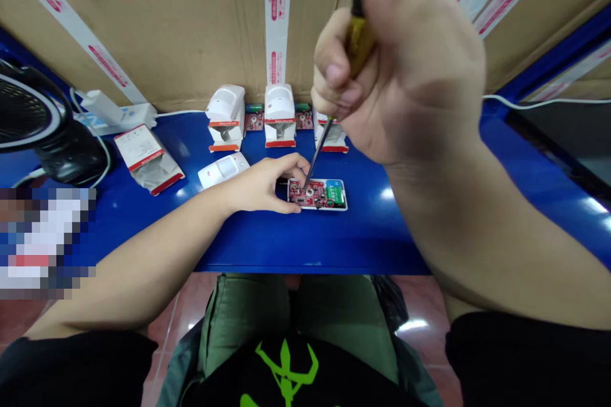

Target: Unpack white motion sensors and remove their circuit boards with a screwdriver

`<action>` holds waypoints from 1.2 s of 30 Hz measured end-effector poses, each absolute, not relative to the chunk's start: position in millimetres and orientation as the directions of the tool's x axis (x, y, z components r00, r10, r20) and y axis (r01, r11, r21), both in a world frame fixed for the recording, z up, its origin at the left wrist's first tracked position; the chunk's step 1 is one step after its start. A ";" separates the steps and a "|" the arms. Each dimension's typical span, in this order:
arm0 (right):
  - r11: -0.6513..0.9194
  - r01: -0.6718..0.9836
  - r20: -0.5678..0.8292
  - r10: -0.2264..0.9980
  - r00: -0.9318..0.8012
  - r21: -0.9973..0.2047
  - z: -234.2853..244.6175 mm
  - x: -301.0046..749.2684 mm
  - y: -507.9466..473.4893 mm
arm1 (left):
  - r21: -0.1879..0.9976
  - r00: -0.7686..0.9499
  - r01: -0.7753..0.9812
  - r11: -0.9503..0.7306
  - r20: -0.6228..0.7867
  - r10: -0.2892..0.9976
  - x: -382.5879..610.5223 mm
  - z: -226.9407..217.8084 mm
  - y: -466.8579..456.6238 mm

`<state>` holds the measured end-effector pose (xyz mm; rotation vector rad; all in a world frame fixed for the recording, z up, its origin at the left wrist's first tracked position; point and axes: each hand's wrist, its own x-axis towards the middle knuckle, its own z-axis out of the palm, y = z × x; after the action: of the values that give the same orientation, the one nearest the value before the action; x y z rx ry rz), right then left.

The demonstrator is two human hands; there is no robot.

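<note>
My right hand (405, 70) is raised close to the camera, wrapped round the yellow-and-black handle of a screwdriver (359, 38). Its thin shaft (317, 152) slants down and its tip rests on a red circuit board (316, 194) that lies in a white base on the blue table (372, 229). My left hand (267, 184) rests on the table, thumb and fingers pinching the left edge of that board's base. A white sensor cover (223, 170) lies just left of my left hand.
Three white sensor units (279, 116) stand in small boxes along the cardboard wall (191, 19), with loose red boards between them. An opened small box (149, 159) lies at the left, next to a black fan (42, 127) and a white power strip (114, 113).
</note>
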<state>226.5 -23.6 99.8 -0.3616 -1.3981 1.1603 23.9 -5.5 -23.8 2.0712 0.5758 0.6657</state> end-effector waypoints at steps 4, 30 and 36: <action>0.334 -0.327 0.453 0.788 -0.417 -0.884 105.2 230.4 -26.9 | 0.827 0.751 0.161 -0.539 0.252 0.611 24.3 -22.6 -5.6; 0.222 -0.287 0.330 0.847 -0.417 -0.932 112.0 219.2 -21.1 | 0.798 0.751 0.190 -0.572 0.257 0.608 25.4 -21.3 -5.4; 0.367 -0.343 0.441 0.882 -0.169 -0.865 93.2 201.6 -31.8 | 0.774 0.728 0.195 -0.603 0.298 0.618 25.2 -26.8 -3.4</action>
<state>201.6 -31.8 93.2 -0.5489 -1.3197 1.1840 25.2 -3.4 -26.8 2.1745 0.6118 0.7193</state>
